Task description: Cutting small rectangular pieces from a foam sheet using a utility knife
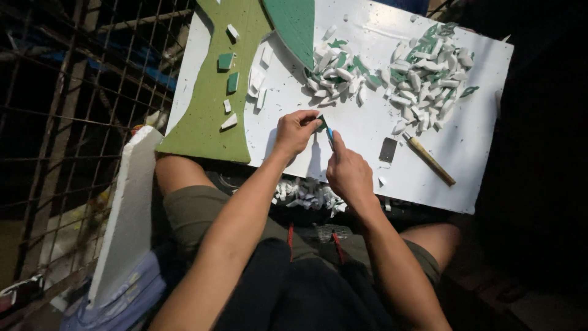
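Head view shows me both hands at the near edge of the white board (367,122) resting across the lap. My left hand (295,130) pinches a small green-and-white foam piece (320,120); my right hand (348,171) is clenched around a thin blue blade (329,135) touching it. 2 heaps of cut foam chips (422,67) lie toward the far edge.

1. Two hands: left hand (295,130) and right hand (348,170), at the middle of the frame.
2. One white board (367,122) across the upper middle.
3. Two green sheets: light green sheet (211,104) upper left, dark green sheet (295,24) at the top.
4. Two piles of cut pieces: middle pile (338,73) and right pile (429,73), too many to count.
5. One stick (429,160) at the right.
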